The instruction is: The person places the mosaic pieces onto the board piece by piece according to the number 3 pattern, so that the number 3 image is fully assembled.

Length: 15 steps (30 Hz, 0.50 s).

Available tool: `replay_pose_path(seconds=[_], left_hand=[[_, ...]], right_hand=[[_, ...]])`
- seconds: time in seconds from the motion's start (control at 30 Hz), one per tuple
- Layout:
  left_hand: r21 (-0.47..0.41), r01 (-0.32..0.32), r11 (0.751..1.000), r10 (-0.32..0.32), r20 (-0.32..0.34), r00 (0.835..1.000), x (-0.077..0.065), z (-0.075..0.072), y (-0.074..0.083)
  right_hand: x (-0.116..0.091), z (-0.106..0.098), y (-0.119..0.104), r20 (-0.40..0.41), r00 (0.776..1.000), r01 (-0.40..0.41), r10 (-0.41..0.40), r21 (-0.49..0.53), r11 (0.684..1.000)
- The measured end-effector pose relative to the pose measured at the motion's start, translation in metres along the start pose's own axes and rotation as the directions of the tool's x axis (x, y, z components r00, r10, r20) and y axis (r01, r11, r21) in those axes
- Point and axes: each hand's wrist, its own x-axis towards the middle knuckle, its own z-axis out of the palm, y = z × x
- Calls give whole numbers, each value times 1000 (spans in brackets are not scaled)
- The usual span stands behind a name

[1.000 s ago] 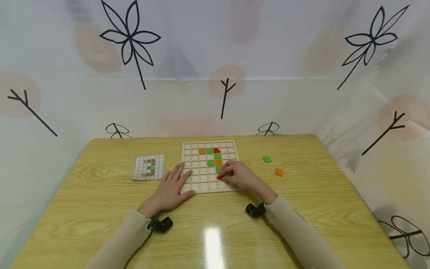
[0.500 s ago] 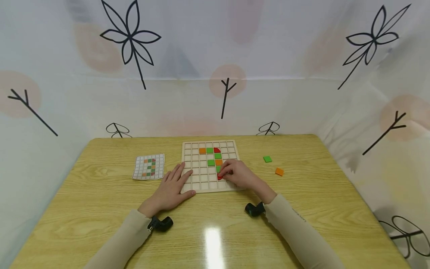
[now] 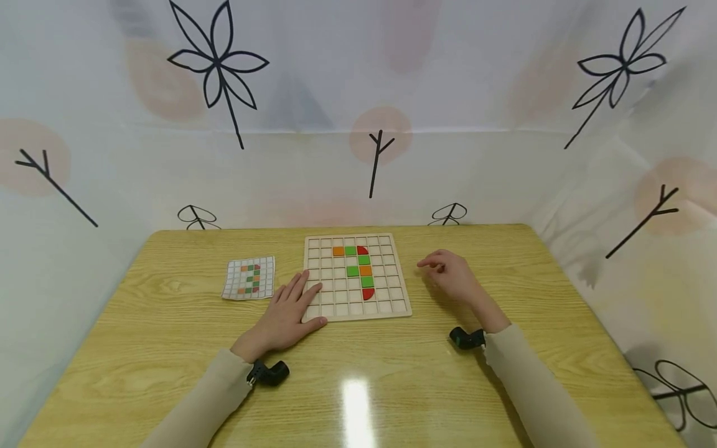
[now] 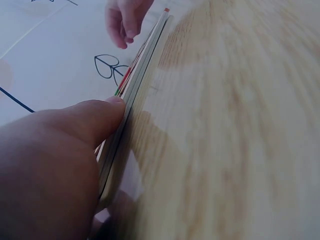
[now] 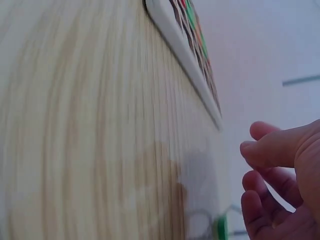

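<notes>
A wooden grid board (image 3: 386,295) lies on the table in the head view, with orange, green and red tiles in its cells. A red rounded tile (image 3: 367,294) sits in a cell below a green tile (image 3: 366,282). My left hand (image 3: 282,317) rests with spread fingers on the board's left edge; its thumb touches the near edge in the left wrist view. My right hand (image 3: 450,277) hovers to the right of the board, fingers loosely bent and holding nothing. Beneath it in the right wrist view, a green tile (image 5: 220,227) is partly visible.
Left of the board lies a paper card (image 3: 248,279) printed with a coloured grid pattern. The wooden table (image 3: 392,386) carries all of this, and a patterned cloth (image 3: 313,174) hangs behind it.
My right hand has let go of the red tile, which now lies in its cell, and has moved right off the board, covering the loose green and orange tiles. The left hand stays put.
</notes>
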Motion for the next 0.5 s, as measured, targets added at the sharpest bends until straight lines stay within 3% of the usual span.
replay_pose_path(seconds=[0.2,0.5], left_hand=[[-1,1,1000,-1,-2,1000,-1,-1,0],[3,-2,1000,2,-7,1000,0,1,0]], right_hand=[[-13,-21,30,-21,991,-131,131,7,991],[-17,-26,38,-16,991,-131,131,-61,989]])
